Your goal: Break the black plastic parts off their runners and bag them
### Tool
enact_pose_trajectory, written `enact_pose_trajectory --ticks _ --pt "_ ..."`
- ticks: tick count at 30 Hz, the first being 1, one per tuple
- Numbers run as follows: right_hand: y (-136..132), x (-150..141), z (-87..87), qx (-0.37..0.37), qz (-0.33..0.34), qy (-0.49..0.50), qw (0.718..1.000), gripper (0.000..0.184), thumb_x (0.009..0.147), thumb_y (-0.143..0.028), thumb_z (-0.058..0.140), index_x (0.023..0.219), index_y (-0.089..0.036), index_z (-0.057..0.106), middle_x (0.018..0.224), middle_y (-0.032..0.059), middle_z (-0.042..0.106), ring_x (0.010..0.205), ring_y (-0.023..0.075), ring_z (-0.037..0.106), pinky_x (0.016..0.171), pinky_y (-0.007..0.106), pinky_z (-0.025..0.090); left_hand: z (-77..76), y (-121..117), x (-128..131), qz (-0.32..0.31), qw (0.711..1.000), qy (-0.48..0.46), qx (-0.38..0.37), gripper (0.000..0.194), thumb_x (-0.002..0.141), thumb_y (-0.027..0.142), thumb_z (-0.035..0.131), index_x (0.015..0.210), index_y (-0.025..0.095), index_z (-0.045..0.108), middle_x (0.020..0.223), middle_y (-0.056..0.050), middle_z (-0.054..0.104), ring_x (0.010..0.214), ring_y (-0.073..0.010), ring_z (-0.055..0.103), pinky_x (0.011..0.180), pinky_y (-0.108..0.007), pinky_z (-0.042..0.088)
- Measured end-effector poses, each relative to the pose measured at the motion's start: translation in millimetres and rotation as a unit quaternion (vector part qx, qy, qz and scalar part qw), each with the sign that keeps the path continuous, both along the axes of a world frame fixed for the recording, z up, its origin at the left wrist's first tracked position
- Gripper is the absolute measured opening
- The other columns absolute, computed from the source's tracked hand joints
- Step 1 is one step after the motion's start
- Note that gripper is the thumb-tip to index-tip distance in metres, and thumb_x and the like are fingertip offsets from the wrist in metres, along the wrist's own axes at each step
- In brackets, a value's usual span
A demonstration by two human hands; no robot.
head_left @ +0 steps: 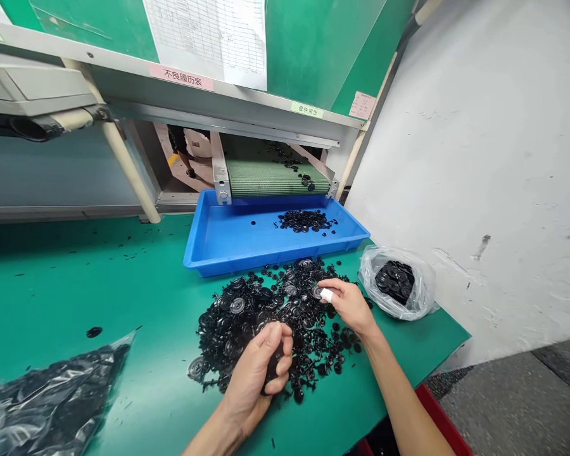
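A wide heap of small black parts, round discs mixed with thin stemmed pieces, covers the middle of the green table. Above its near side my left hand is curled closed around black discs, partly hidden by the fingers. My right hand, with white tape on one finger, reaches over the heap's right part. Its thumb and fingertips pinch a round black disc with a ring pattern.
Behind the heap stands a blue tray with more black parts, under a green conveyor belt. An open clear bag of discs sits right; a filled plastic bag lies left. A white wall bounds the right. A person stands beyond the opening.
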State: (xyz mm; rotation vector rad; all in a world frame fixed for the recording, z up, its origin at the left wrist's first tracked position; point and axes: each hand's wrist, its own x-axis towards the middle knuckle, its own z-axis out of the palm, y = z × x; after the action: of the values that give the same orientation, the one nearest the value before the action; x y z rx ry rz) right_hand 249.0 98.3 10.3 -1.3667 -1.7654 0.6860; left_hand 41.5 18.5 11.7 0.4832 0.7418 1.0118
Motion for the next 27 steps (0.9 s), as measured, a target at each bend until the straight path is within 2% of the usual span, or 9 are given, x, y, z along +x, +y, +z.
enact_pose_trajectory --ticks 4,6,8,12,14,17,19,22,27 --pt "-26 -15 4.4 -0.082 0.015 0.119 0.989 0.028 0.083 -0.024 0.053 0.102 -0.014 0.07 0.097 0.0086 0.071 0.071 0.0172 0.071 0.065 0.03 0.058 4.0 -2 4 -0.012 0.997 0.068 0.033 0.028 0.084 0.044 0.064 0.095 0.019 0.057 0.069 0.005 0.05 0.047 -0.0033 0.034 0.035 -0.012 0.015" --pt "-43 -25 6.1 -0.132 0.027 0.194 0.972 0.025 0.08 -0.025 0.059 0.1 -0.015 0.071 0.096 0.0067 0.07 0.07 0.016 0.069 0.065 0.029 0.057 3.7 -3 6 -0.017 0.993 0.103 0.05 0.029 0.084 0.044 0.063 0.099 0.021 0.055 0.072 0.005 0.053 0.049 -0.0041 0.036 0.037 -0.012 0.017" --pt "-58 -34 8.0 -0.141 0.046 0.223 0.964 0.021 0.08 -0.023 0.06 0.097 -0.017 0.071 0.096 0.0053 0.069 0.075 0.0159 0.068 0.068 0.028 0.056 1.7 -5 7 -0.025 0.989 0.133 0.063 0.03 0.085 0.044 0.062 0.102 0.021 0.054 0.074 0.003 0.056 0.051 -0.0049 0.038 0.038 -0.013 0.018" --pt "-80 -45 12.4 -0.085 0.089 0.145 0.982 0.021 0.085 -0.018 0.056 0.099 -0.02 0.071 0.105 0.0056 0.065 0.093 0.0171 0.063 0.079 0.027 0.052 -3.6 -8 9 -0.034 0.982 0.168 0.076 0.027 0.087 0.045 0.058 0.088 0.019 0.053 0.059 0.006 0.052 0.044 -0.0042 0.031 0.037 -0.014 0.017" --pt "-87 -47 12.7 -0.082 0.091 0.108 0.987 0.023 0.086 -0.02 0.057 0.106 -0.022 0.069 0.106 0.0052 0.062 0.084 0.0147 0.062 0.07 0.024 0.052 -4.6 -9 10 -0.027 0.981 0.174 0.077 0.026 0.087 0.044 0.058 0.083 0.02 0.051 0.051 0.008 0.047 0.041 -0.0042 0.028 0.037 -0.015 0.017" --pt "-93 -48 8.9 -0.055 0.073 0.049 0.995 0.024 0.088 -0.02 0.056 0.11 -0.023 0.065 0.094 0.0024 0.059 0.068 0.0122 0.056 0.061 0.023 0.048 -3.9 -10 11 -0.027 0.983 0.168 0.072 0.026 0.087 0.044 0.057 0.08 0.02 0.049 0.049 0.008 0.048 0.04 -0.0047 0.028 0.036 -0.015 0.018" --pt "-95 -48 5.4 -0.009 0.065 0.011 0.998 0.027 0.089 -0.015 0.049 0.112 -0.023 0.062 0.087 0.0016 0.058 0.067 0.013 0.055 0.062 0.025 0.047 -3.0 -11 10 -0.035 0.982 0.17 0.071 0.028 0.088 0.045 0.055 0.078 0.02 0.048 0.049 0.008 0.048 0.04 -0.0047 0.028 0.037 -0.015 0.019" --pt "-97 -47 3.7 0.04 0.072 -0.005 0.997 0.035 0.087 -0.009 0.042 0.118 -0.021 0.056 0.088 0.0028 0.06 0.069 0.0145 0.056 0.063 0.025 0.046 -2.2 -11 8 -0.045 0.978 0.185 0.083 0.032 0.088 0.05 0.053 0.077 0.02 0.049 0.05 0.008 0.047 0.041 -0.0045 0.028 0.037 -0.015 0.019" --pt "-93 -50 5.5 0.047 0.112 -0.001 0.993 0.029 0.09 -0.011 0.042 0.112 -0.022 0.058 0.084 0.0016 0.061 0.071 0.0148 0.056 0.065 0.026 0.044 -4.7 -12 8 -0.036 0.978 0.185 0.094 0.033 0.085 0.053 0.057 0.083 0.02 0.053 0.051 0.008 0.045 0.043 -0.0047 0.028 0.038 -0.015 0.019"
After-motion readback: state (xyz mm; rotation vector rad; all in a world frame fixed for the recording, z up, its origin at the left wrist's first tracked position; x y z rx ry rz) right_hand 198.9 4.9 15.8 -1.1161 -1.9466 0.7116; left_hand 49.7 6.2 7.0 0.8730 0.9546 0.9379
